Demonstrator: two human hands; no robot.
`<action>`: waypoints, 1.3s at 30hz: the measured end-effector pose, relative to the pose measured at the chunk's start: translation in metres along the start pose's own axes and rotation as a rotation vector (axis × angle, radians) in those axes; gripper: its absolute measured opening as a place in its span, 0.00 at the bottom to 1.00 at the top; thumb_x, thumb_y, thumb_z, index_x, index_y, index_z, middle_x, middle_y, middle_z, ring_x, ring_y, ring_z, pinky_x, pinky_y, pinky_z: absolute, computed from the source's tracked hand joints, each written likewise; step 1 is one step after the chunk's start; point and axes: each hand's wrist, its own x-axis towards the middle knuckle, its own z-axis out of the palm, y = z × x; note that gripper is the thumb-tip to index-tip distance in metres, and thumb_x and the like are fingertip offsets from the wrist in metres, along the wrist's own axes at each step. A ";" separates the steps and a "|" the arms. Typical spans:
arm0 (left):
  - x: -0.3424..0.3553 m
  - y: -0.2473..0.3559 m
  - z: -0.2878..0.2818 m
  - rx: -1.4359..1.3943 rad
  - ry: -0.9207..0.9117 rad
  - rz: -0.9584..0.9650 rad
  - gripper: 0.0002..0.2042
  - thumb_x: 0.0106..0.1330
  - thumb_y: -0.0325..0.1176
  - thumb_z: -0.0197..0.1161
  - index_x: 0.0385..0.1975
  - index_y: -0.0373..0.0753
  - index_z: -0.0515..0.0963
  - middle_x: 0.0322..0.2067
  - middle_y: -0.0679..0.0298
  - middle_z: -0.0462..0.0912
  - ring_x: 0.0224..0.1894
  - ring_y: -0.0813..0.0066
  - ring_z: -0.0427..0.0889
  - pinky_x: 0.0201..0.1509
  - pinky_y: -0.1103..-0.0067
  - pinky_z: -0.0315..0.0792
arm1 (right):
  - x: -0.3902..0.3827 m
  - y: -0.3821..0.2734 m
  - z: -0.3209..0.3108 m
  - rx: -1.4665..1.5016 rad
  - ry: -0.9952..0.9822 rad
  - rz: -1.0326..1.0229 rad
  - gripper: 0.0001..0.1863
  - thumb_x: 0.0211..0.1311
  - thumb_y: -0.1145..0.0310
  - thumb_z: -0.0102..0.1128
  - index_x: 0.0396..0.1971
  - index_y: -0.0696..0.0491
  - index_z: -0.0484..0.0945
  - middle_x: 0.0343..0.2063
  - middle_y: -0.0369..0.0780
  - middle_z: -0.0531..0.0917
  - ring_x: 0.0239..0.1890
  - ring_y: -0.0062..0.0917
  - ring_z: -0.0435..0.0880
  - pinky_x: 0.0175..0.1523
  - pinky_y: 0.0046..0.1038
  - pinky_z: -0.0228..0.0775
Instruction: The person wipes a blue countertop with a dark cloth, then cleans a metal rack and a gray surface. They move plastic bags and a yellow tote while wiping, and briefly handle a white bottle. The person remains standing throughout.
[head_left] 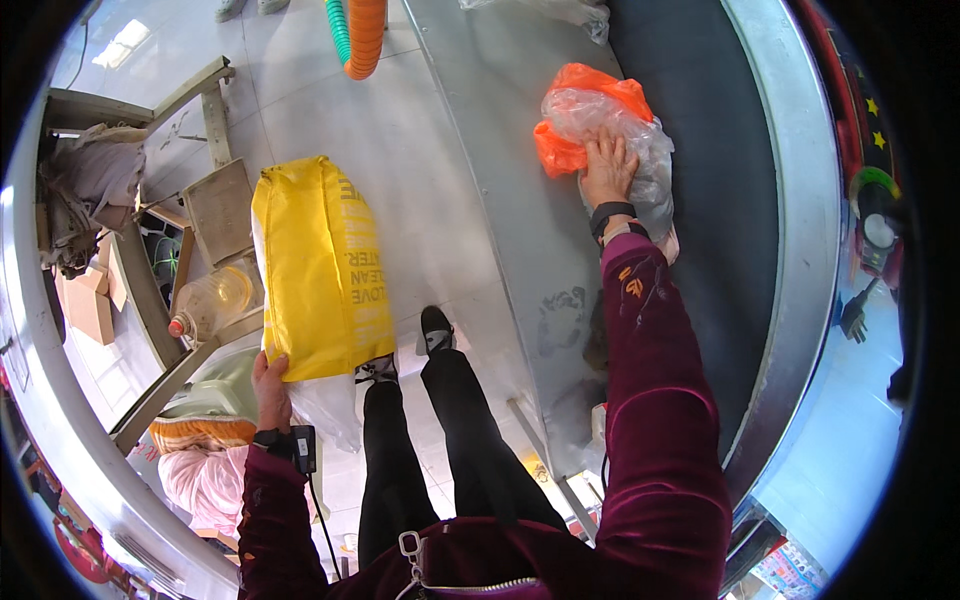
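My left hand [272, 390] is closed on the lower left corner of a yellow bag [318, 262] with dark lettering, which hangs or stands at the left of my legs. My right arm stretches forward to the right. My right hand [609, 166] lies palm down, its fingers extended, on a crumpled bundle of clear and orange plastic bags [650, 160]. That bundle rests on the grey metal surface [470, 130], at the edge of a dark belt-like strip [720, 270]. What is inside either bag is hidden.
At the left is a worn frame [217, 125] with grey cloth [100, 175] on it. A large clear plastic bottle [215, 300] lies beside the yellow bag, near cardboard pieces [88, 300]. An orange and green hose [364, 40] hangs at the top. More clear plastic [570, 12] lies far ahead.
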 end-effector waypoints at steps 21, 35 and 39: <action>0.002 0.009 0.011 0.036 -0.067 -0.003 0.17 0.62 0.23 0.55 0.52 0.30 0.70 0.45 0.59 0.79 0.45 0.71 0.79 0.53 0.77 0.72 | -0.011 0.098 0.028 0.380 0.169 0.394 0.32 0.50 0.55 0.67 0.56 0.47 0.69 0.59 0.44 0.71 0.61 0.44 0.69 0.63 0.42 0.64; -0.004 -0.006 0.005 0.017 -0.101 0.007 0.17 0.63 0.24 0.52 0.53 0.30 0.69 0.47 0.59 0.78 0.48 0.70 0.79 0.55 0.76 0.71 | -0.056 0.114 0.022 0.430 0.155 0.307 0.37 0.50 0.49 0.66 0.58 0.52 0.67 0.57 0.51 0.70 0.60 0.46 0.68 0.63 0.39 0.63; 0.002 -0.019 0.001 0.029 -0.082 0.009 0.18 0.63 0.23 0.52 0.54 0.31 0.69 0.46 0.59 0.78 0.47 0.70 0.79 0.54 0.76 0.72 | -0.048 0.060 0.007 0.685 0.185 0.173 0.43 0.48 0.44 0.67 0.59 0.56 0.65 0.59 0.54 0.68 0.62 0.49 0.65 0.64 0.42 0.61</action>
